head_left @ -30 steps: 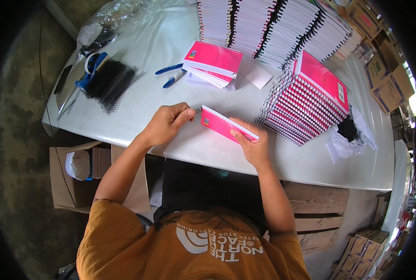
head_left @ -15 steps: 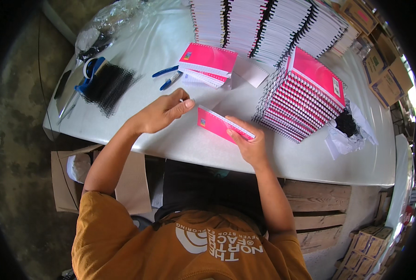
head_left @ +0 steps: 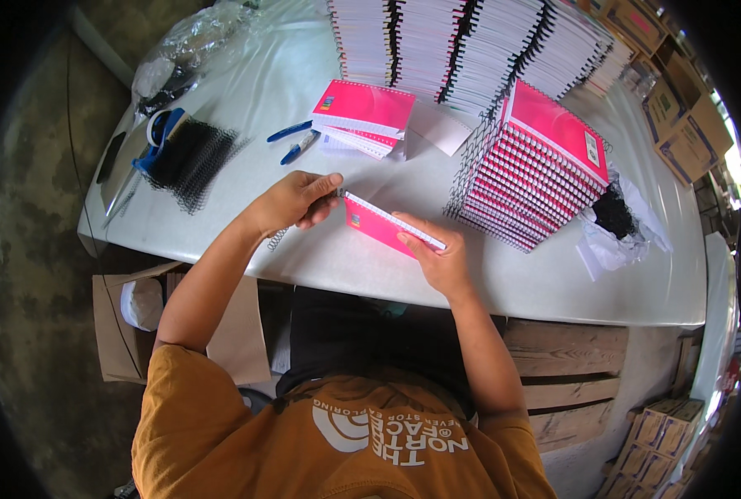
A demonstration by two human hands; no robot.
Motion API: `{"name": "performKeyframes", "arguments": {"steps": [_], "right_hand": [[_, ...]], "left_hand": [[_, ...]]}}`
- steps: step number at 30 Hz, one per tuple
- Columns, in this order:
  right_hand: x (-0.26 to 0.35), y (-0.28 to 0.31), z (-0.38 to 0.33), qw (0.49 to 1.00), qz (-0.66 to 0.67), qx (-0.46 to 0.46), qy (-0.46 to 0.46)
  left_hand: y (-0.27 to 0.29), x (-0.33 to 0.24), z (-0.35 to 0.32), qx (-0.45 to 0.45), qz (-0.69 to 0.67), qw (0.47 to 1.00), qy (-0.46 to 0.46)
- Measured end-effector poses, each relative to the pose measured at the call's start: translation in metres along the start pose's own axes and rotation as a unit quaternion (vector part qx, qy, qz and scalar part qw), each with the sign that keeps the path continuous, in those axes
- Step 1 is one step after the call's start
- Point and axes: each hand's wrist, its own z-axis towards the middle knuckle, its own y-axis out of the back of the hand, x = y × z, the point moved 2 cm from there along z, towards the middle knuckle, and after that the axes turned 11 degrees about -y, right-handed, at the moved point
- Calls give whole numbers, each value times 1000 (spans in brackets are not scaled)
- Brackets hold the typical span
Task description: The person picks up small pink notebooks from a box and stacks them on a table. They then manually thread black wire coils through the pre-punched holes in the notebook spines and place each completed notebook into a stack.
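My right hand (head_left: 442, 259) grips a small pink notebook (head_left: 372, 229) by its right end, thumb on the cover, the punched edge facing up and away. At the notebook's left end, my left hand (head_left: 297, 202) is closed on a dark spiral binding coil (head_left: 279, 239). One end of the coil trails below the palm, while its other end points at the notebook's corner; whether it sits in a hole is too small to tell. Just beyond lies a short stack of pink notebooks (head_left: 364, 104). To the right stands a tall pile of coil-bound pink notebooks (head_left: 545, 179).
Loose black coils (head_left: 194, 162) lie at the left beside a blue tape dispenser (head_left: 161, 137). Two blue pens (head_left: 298, 148) rest near the short stack. Rows of bound books (head_left: 424, 50) fill the table's far side. White crumpled wrapping (head_left: 637, 233) lies at right, cardboard boxes (head_left: 678, 125) beyond.
My left hand has moved slightly down, bringing the coil to the notebook's left corner; the coil's trailing part now shows. The notebook has shifted slightly left.
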Motion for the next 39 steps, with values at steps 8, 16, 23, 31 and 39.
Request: {"name": "performKeyframes", "arguments": {"steps": [8,16,23,31,39], "right_hand": [[1,0,-2,1000,-26,6,0],[13,-12,-24,997,-63,-47,25],[10,-41,-54,981,-122,-54,140],[17,-60,-60,978,-108,-15,176],[-2,-45,-66,979,-135,-11,152]], "left_hand": [[-5,-33,-10,41,452,843,-288],[-63,24,-34,-205,534,740,-355],[-46,31,-46,-324,572,593,-464],[3,196,-31,-184,711,592,-332],[-73,49,-60,-325,510,532,-593]]}}
